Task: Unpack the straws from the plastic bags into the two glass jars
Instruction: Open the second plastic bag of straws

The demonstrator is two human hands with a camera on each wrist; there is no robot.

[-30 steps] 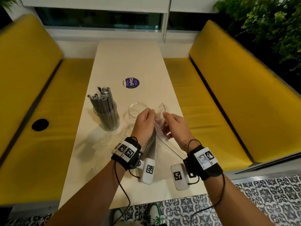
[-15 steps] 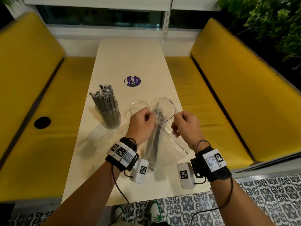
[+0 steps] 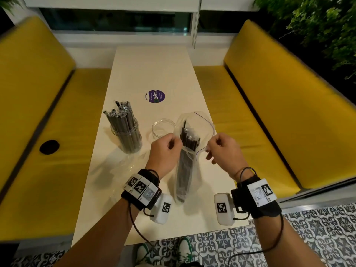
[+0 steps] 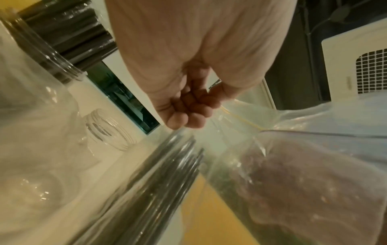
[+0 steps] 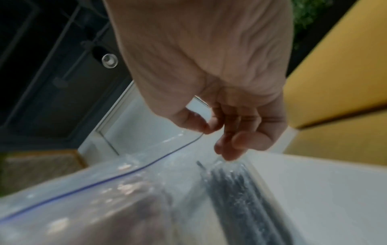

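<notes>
A clear zip bag (image 3: 183,182) hangs upright above the near end of the table, its mouth pulled wide. Dark straws (image 3: 187,143) stand bundled inside it, their tips reaching the open mouth. My left hand (image 3: 166,149) pinches the bag's left lip; my right hand (image 3: 221,149) pinches the right lip by the blue zip line (image 5: 100,184). In the left wrist view the straws (image 4: 150,179) run past my curled fingers (image 4: 188,114). An empty glass jar (image 3: 162,127) stands just behind the bag. A second jar (image 3: 128,137), at left, is packed with grey straws.
A crumpled empty plastic bag (image 3: 123,164) lies on the white table (image 3: 154,74) in front of the full jar. A purple round sticker (image 3: 155,96) is further back. Yellow benches (image 3: 260,116) flank the table on both sides. Patterned floor tiles lie below the near edge.
My hands have drawn apart sideways, and the bag's mouth has gone from pinched together to wide open. The straw tips now show in the opening.
</notes>
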